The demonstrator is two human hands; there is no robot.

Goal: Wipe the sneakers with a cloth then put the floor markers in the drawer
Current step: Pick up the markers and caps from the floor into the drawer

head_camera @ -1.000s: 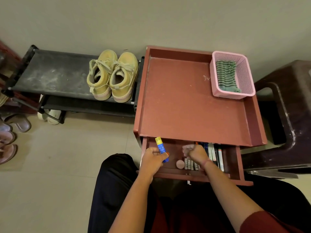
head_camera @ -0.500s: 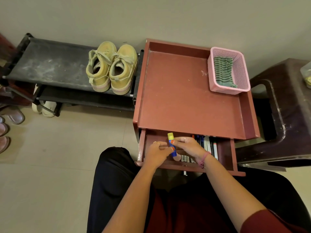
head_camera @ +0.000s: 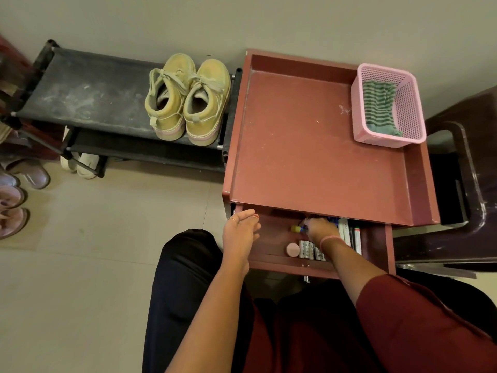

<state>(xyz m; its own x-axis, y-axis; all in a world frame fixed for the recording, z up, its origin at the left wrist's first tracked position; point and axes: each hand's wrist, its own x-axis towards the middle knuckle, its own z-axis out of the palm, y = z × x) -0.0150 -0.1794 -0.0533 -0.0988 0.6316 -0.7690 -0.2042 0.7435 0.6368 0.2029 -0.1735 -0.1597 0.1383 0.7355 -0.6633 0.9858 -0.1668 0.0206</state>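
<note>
At six o'clock, inside the drawer (head_camera: 271, 239), the right hand (head_camera: 320, 228) pinches a light, rigid, slick marker (head_camera: 297, 229) mid-barrel; the left hand (head_camera: 239, 231) hovers released.

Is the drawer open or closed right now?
Open. The drawer sticks out from under the red table top, and the batteries and pens inside show.

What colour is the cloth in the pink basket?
Green and grey stripes, on the cloth in the basket, seen in the head view.
</note>
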